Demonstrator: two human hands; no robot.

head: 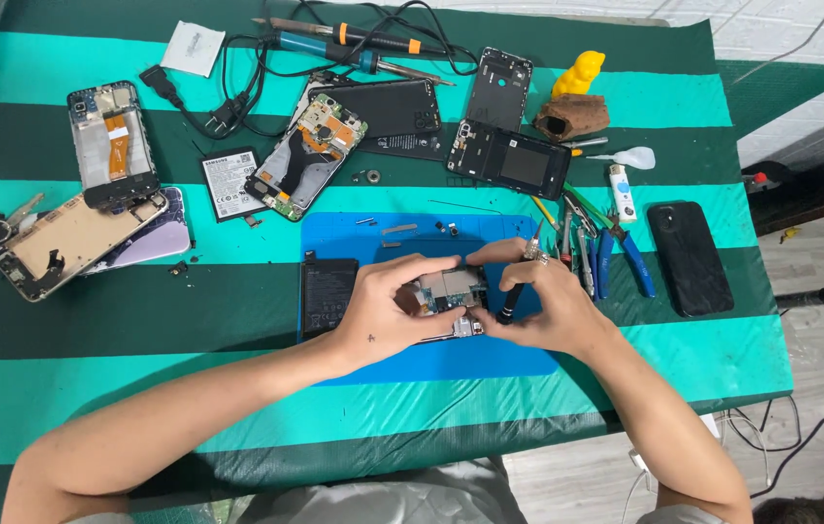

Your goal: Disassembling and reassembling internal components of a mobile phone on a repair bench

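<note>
My left hand (388,311) grips the opened phone (451,296) on the blue mat (461,361), fingers (431,267) curled over its top edge. My right hand (543,306) pinches a black screwdriver (517,291), its tip down beside the board. A battery (327,294) lies just left of my hand. Pliers (630,257) and a dark phone (690,257) lie to the right on the striped counter (140,340).

opened phone (451,291) with bare circuit board, flat on blue mat (451,361)

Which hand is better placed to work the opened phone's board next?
Probably the right hand: it grips the screwdriver at the opened phone, while the left hand steadies it.
</note>
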